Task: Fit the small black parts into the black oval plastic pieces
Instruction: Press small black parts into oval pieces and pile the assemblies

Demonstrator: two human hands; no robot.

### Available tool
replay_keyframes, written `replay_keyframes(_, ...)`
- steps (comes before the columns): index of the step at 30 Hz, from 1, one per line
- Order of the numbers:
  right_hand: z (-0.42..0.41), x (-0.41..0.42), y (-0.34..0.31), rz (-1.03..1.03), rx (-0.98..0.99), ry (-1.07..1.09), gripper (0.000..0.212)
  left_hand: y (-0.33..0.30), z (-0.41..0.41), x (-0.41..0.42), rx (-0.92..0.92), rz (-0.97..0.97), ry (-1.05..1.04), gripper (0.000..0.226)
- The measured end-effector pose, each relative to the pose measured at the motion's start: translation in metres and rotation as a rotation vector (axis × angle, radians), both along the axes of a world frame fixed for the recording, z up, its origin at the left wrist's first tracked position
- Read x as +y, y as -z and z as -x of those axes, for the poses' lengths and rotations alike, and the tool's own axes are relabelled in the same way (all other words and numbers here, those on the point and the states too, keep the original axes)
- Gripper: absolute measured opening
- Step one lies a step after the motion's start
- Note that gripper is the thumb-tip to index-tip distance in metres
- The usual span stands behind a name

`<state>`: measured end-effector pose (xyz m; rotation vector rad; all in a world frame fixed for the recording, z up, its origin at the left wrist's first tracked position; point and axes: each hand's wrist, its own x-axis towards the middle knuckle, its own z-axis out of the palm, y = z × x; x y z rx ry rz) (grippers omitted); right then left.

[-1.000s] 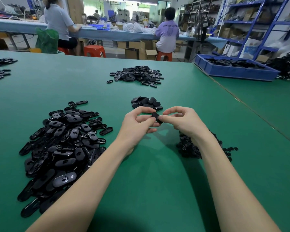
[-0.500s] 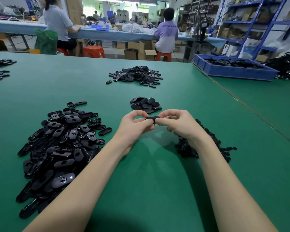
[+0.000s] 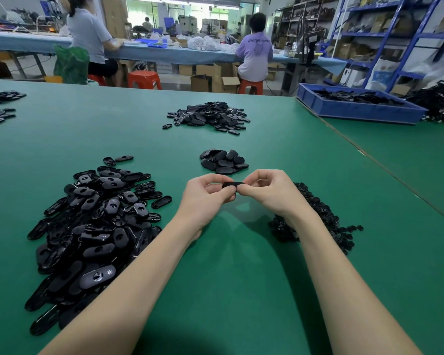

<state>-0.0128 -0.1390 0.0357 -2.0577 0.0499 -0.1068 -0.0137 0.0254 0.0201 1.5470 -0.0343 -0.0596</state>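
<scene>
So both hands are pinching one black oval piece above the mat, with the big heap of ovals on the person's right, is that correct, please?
Not quite: the head view shows the big heap of ovals on the person's left. The rest holds: the left hand and right hand both pinch one oval piece above the mat.

oval pieces [image 3: 95, 226]: glossy black plastic | table [image 3: 215, 290]: matt green | crate [image 3: 356, 110]: blue plastic

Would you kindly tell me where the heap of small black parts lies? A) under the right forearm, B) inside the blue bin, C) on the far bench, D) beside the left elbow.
A: the heap of small black parts spreads on the green table beneath and beside the right forearm.
</scene>
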Motion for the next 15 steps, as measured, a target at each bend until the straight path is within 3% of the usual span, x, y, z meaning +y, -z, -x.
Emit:
replay_keyframes(12, -0.001, 0.008, 0.011, 0.130, -0.048, 0.065, 0.016, 0.013, -0.003, -0.003, -0.023, -0.118, -0.073, 0.009)
replay_keyframes(15, 0.001, 0.005, 0.009, -0.034, -0.039, 0.041, 0.013, 0.008, -0.005, 0.003, -0.109, -0.139, 0.008, 0.015)
